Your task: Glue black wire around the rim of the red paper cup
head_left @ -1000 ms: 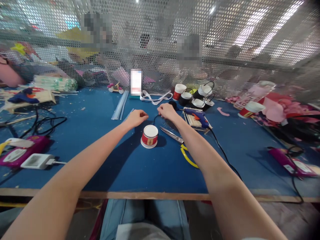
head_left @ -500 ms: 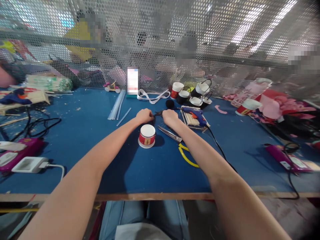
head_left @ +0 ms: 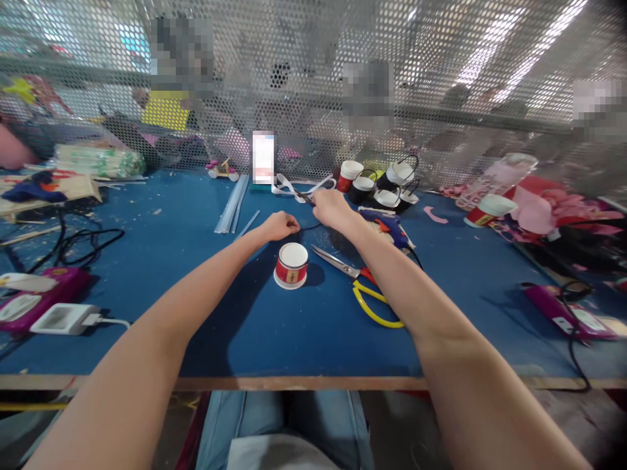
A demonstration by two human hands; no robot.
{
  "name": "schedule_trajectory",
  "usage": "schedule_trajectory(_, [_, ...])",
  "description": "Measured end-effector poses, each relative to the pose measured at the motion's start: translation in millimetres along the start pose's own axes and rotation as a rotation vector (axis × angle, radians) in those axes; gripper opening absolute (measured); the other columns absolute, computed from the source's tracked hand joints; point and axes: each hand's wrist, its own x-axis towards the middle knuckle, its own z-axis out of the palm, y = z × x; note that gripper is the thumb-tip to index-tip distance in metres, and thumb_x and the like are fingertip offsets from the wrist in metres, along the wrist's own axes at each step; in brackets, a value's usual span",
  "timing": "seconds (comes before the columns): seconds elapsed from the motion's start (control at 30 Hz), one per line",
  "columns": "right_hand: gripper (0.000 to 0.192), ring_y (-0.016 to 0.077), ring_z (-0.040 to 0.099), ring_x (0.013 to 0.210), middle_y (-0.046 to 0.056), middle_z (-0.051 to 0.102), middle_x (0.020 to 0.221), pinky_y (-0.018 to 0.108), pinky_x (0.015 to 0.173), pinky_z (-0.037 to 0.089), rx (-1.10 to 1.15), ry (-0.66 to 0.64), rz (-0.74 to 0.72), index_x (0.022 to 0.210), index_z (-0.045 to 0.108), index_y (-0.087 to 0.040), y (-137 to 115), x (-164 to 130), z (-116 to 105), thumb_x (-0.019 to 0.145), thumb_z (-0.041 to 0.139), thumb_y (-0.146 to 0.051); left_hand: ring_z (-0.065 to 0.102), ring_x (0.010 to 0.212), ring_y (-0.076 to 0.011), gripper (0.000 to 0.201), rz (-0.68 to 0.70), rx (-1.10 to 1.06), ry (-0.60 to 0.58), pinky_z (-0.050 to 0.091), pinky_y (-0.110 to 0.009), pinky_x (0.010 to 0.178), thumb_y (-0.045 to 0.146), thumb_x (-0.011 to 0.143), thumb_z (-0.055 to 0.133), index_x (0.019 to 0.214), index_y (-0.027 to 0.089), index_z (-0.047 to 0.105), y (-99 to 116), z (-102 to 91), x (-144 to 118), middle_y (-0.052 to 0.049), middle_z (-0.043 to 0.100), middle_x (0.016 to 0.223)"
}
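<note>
Far left on the blue tabletop (head_left: pixel 196 313) lie two purple gadgets (head_left: pixel 34 297) with a white charger block (head_left: pixel 61 318) in front, their cables trailing loose, parked out of the working space. Further in, a bundle of clear sticks (head_left: pixel 234 203) lies in a neat row near the mesh wall, within reach.

The left hand (head_left: pixel 279 226) is closed, pinching one end of a thin black cord (head_left: pixel 308 225) low to the tabletop. The right hand (head_left: pixel 330 207) is closed on the other end, raised a little and further back, so the cord runs slack between them. Just in front of the hands stands one red-and-white paper cup (head_left: pixel 291 265), upside down, apart from both.

To its right, one pair of yellow-handled scissors (head_left: pixel 360 287) lies with the blades pointing at the cup. Behind the right forearm one blue glue gun (head_left: pixel 389 225) rests on wooden sticks. Against the mesh I count about five small cups (head_left: pixel 382 183), some with black handles fitted.
</note>
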Motion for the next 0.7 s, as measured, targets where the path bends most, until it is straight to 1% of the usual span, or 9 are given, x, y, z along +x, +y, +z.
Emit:
schedule_trajectory(0.1, [0.03,0.0275,0.056,0.106,0.016,0.064,0.108,0.031,0.086,0.041,0.009,0.038,-0.099,0.104,0.063,-0.009,-16,6,-16,0.079,0.048,-0.008,0.064,0.08,-0.0205,0.034,-0.013,0.027,0.042,0.046,-0.027,0.075,0.034,0.074,0.051,0.091,0.013,0.07,-5,-7.4,-9,-0.009,0.071,0.088])
schedule_trajectory(0.17, [0.03,0.0278,0.056,0.105,0.016,0.063,0.108,0.032,0.086,0.041,0.018,0.075,-0.166,0.105,0.062,-0.009,-26,11,-17,0.08,0.046,-0.007,0.064,0.081,-0.0219,0.033,-0.015,0.044,0.038,0.046,-0.029,0.077,0.034,0.073,0.051,0.09,0.013,0.07,-8,-9.8,-14,-0.01,0.071,0.089])
schedule_trajectory(0.23, [0.031,0.0279,0.056,0.104,0.018,0.061,0.11,0.033,0.086,0.041,0.029,0.098,-0.215,0.108,0.06,-0.008,-36,17,-9,0.082,0.042,-0.007,0.064,0.083,-0.022,0.03,-0.009,0.055,0.009,0.046,-0.029,0.077,0.032,0.072,0.053,0.089,0.014,0.07,-11,-10.5,-20,-0.009,0.071,0.089])
schedule_trajectory(0.33, [0.03,0.0254,0.056,0.104,0.017,0.06,0.113,0.031,0.086,0.041,0.046,0.073,-0.256,0.108,0.059,-0.009,-42,27,15,0.084,0.041,-0.008,0.064,0.084,-0.0212,0.027,0.011,0.064,-0.045,0.047,-0.029,0.078,0.028,0.072,0.053,0.089,0.016,0.069,-12,-11.6,-30,-0.007,0.071,0.09])
schedule_trajectory(0.43, [0.028,0.0246,0.056,0.104,0.018,0.06,0.113,0.03,0.086,0.041,0.064,0.036,-0.251,0.106,0.06,-0.009,-38,36,41,0.085,0.04,-0.009,0.063,0.088,-0.0226,0.028,0.051,0.075,-0.101,0.046,-0.03,0.08,0.019,0.07,0.051,0.092,0.016,0.069,-11,-16.6,-42,-0.009,0.07,0.094])
schedule_trajectory(0.5, [0.029,0.0249,0.055,0.107,0.019,0.058,0.116,0.03,0.087,0.041,0.082,0.025,-0.243,0.109,0.059,-0.009,-30,42,52,0.085,0.042,-0.011,0.061,0.093,-0.0233,0.033,0.094,0.083,-0.144,0.045,-0.03,0.083,0.012,0.066,0.051,0.094,0.016,0.068,-8,-21.6,-52,-0.01,0.068,0.099])
schedule_trajectory(0.6, [0.039,0.0244,0.054,0.11,0.018,0.058,0.117,0.029,0.09,0.039,0.122,0.023,-0.239,0.121,0.051,-0.008,-17,44,55,0.083,0.049,-0.016,0.059,0.098,-0.0233,0.046,0.164,0.094,-0.246,0.044,-0.029,0.085,0.008,0.06,0.052,0.104,0.018,0.063,-3,-27.5,-68,-0.01,0.064,0.106])
schedule_trajectory(0.63, [0.04,0.024,0.054,0.11,0.017,0.059,0.117,0.029,0.09,0.039,0.136,0.023,-0.24,0.122,0.05,-0.008,-13,42,53,0.083,0.049,-0.017,0.056,0.102,-0.0247,0.05,0.177,0.101,-0.278,0.042,-0.031,0.088,0.009,0.059,0.055,0.108,0.017,0.061,-1,-28.3,-73,-0.011,0.061,0.11])
schedule_trajectory(0.7, [0.036,0.0225,0.057,0.106,0.015,0.062,0.114,0.027,0.088,0.04,0.16,0.018,-0.252,0.119,0.054,-0.01,-6,32,48,0.085,0.046,-0.02,0.05,0.11,-0.0281,0.06,0.187,0.122,-0.305,0.038,-0.036,0.095,0.017,0.057,0.061,0.116,0.017,0.054,3,-27.8,-82,-0.012,0.055,0.118])
